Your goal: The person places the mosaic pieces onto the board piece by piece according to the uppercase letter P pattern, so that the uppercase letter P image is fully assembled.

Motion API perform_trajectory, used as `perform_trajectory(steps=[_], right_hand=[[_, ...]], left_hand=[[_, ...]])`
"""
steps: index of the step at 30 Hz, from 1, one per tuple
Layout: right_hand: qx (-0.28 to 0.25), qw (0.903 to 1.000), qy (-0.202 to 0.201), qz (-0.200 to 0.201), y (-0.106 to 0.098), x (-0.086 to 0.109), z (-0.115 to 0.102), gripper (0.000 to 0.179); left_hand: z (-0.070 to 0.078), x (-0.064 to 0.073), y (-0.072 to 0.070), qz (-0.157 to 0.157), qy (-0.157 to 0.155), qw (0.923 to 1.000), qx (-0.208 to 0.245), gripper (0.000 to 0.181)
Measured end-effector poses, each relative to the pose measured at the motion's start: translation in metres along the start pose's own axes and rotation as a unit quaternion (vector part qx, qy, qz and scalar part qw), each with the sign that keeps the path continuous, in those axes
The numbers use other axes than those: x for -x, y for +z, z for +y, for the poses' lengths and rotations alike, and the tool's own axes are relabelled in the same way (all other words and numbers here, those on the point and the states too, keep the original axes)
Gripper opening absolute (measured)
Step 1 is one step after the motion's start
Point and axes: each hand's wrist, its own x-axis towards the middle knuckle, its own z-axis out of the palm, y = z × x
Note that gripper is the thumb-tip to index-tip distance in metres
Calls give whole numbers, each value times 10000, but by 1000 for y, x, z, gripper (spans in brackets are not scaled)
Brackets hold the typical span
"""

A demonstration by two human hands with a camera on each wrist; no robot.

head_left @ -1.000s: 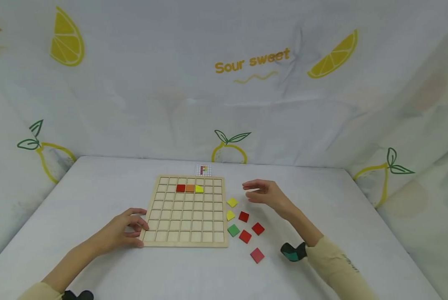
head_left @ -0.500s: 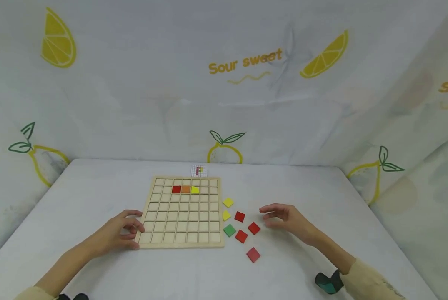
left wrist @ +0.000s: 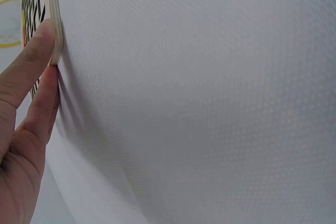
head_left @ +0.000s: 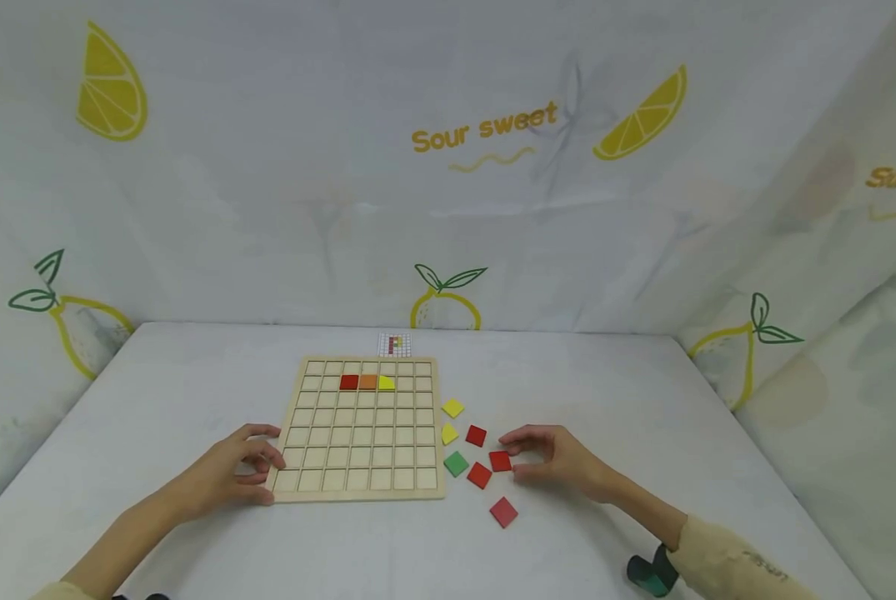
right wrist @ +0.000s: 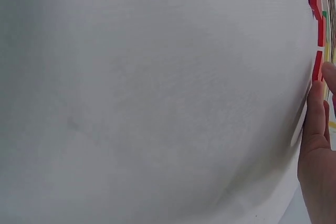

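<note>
- Two bare hands to tell of first: found the left hand (head_left: pixel 230 471) clamped on the near left corner of a wooden board (head_left: pixel 355 457), thumb and fingers against its rim.
- Saw the right hand (head_left: pixel 563 462) bent about a red tile (head_left: pixel 501 461), thumb at its edge, index finger spread away from the thumb; could not tell whether closed on it.
- Located that red tile right of the board, on a white tablecloth (head_left: pixel 327 550), its fabric finely woven in the left wrist view.
- Noted pale, thin wood in the board, laid flat, divided into rows of square cells, with fine lines along its side edge.
- Counted three flat pieces seated side by side in the second row from the far edge: a dark red square (head_left: pixel 349 382), an orange square (head_left: pixel 368 382) and a yellow piece (head_left: pixel 387 383) with one corner cut away.
- Found other loose pieces near the red tile: a yellow square (head_left: pixel 453 408), a yellow piece with a rounded side (head_left: pixel 449 434), a green square (head_left: pixel 457 463) and three more reds (head_left: pixel 476 436).
- Saw a small white card (head_left: pixel 395 345) just beyond the board, printed with a grid and coloured squares.
- Read "Sour sweet" in orange lettering (head_left: pixel 485 127) on a creased white curtain (head_left: pixel 305 150), among lemon wedges (head_left: pixel 112 83) and leafy lemon outlines (head_left: pixel 445 302).
- Spotted dark print on a beige sleeve (head_left: pixel 718 554), too small to read.
</note>
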Motion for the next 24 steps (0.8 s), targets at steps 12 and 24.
perform_trajectory(steps=[12,24], right_hand=[[494,9982,-339,-35,-2,-5,7,40],[579,9963,-583,-261,-6,-12,10,35]], left_hand=[[-2,-1,1,-5,67,10000,59,33],[-3,0,2,40,105,9999,3,32]])
